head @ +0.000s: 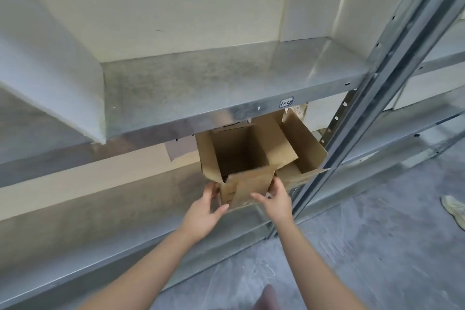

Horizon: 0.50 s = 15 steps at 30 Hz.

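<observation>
- Lower shelf (100,209): a bare sheet of dull, mottled galvanised steel that runs from the left edge toward the middle, with a pale beige wall strip behind it
- White carton (50,58): smooth and rectangular, standing at the left of the upper shelf (226,88), which is the same speckled metal
- Left hand (206,206): grips the near left corner of the cardboard box (241,148), fingers along the side and thumb low on the front
- The cardboard box stands on the lower shelf under the upper shelf's front edge; it is brown corrugated board with its mouth facing up, 4 flaps spread and the near flap hanging down the front, and its long axis looks upright
- Right hand (275,199): holds the near right corner, thumb on the hanging flap and fingers curled round the side
- Second carton (309,143): open, brown, touching the box's right side
- Upright post (377,83): perforated steel, slanting across the view
- Floor (352,234): grey, scuffed concrete, with a pale shoe (453,209) at the far right
</observation>
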### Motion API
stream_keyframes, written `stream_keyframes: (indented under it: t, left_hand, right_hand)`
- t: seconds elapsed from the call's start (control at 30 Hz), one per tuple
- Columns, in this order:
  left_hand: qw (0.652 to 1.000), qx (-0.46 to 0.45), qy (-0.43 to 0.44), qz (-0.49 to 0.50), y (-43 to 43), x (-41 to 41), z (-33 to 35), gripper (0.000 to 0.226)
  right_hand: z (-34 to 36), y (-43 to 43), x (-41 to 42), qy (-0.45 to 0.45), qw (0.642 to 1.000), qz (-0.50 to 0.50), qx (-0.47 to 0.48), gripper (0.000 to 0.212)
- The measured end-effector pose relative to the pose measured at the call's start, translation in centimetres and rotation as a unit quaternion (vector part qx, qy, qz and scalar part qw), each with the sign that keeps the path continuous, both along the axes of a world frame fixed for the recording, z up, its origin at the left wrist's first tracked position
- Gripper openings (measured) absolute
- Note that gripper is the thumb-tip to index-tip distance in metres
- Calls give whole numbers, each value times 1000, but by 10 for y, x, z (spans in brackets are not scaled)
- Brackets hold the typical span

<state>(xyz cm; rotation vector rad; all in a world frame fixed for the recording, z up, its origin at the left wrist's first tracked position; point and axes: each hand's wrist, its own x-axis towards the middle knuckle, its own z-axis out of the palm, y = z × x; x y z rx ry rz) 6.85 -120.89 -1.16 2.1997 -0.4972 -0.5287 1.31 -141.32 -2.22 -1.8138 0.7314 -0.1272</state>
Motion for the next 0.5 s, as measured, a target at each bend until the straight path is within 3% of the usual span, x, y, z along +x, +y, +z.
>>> stream_keyframes:
  t: [0.13, 0.23, 0.4, 0.5]
  left_hand:
    - [999, 33, -3, -29, -1, 5, -4, 74]
    - [990, 108, -69, -66, 8, 7, -1, 69]
    - [926, 269, -225, -143, 40, 3, 10, 66]
    - [894, 307, -284, -159, 62, -11, 20, 70]
  right_hand:
    - [-8, 5, 2, 42, 998, -45, -23, 73]
    - [-4, 8, -4, 67, 996, -57, -27, 79]
    - [10, 29, -39, 60, 989, -19, -134, 81]
    - [24, 52, -59, 47, 966, 35, -252, 69]
